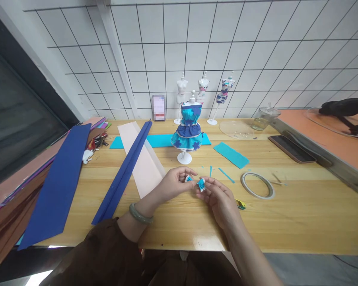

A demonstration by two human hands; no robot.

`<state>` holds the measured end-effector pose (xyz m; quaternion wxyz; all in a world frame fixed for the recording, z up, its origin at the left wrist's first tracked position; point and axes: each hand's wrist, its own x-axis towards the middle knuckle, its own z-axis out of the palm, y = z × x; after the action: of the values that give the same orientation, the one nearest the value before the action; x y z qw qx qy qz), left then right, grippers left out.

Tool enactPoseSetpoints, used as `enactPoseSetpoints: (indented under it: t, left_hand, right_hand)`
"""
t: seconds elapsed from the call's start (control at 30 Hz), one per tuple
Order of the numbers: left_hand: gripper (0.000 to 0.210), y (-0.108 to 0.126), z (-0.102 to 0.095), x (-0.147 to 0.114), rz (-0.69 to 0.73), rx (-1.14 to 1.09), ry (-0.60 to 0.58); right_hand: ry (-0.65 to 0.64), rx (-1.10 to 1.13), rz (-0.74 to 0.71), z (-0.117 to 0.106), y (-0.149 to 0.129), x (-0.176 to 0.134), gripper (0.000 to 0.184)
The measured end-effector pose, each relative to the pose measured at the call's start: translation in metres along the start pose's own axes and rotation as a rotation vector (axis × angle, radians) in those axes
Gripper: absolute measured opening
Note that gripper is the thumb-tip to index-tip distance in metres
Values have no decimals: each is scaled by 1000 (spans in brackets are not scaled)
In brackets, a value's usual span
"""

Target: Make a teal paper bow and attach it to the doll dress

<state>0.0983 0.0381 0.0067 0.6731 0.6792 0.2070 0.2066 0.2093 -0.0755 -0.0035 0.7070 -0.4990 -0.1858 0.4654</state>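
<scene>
My left hand pinches a small pleated piece of blue and white paper between thumb and fingertips. A similar fan-shaped pleated piece is held in the fingertips of my right hand. The two pieces are close together, with a small gap between them, low over the wooden table. Beyond my hands a small dress form stands upright on a white base, wearing a blue and turquoise paper dress. Thin turquoise strips lie just past my right hand.
Right of my hands lie a tape roll and yellow-handled scissors. A turquoise paper piece, a phone and a lidded glass cup are farther back. Folded dark blue paper and pale pink paper lie left.
</scene>
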Motion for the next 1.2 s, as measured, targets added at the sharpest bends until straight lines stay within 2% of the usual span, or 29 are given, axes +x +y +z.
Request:
enactPoseSetpoints:
  t: [0.17, 0.3, 0.43, 0.8, 1.03, 1.2]
  left_hand:
    - [31, 5, -1, 0, -51, -58, 26]
    - [30, 7, -1, -1, -29, -106, -22]
    - [30, 5, -1, -1, -24, -102, -38]
    - [35, 5, -3, 0, -56, -93, -47]
    - [36, 6, -4, 0, -50, -114, -21]
    - [34, 5, -5, -1, -50, -89, -59]
  right_hand:
    - [-84, -126, -98, 4, 3, -2, 56]
    - [-100, -249, -254, 5, 9, -1, 65]
    - [-83, -340, -369, 3, 13, 0, 61]
    - [-15, -318, -421, 3, 10, -3, 41]
    - [-66, -387, -416, 4, 14, -3, 55]
    - [-39, -350, -439, 2, 12, -2, 45]
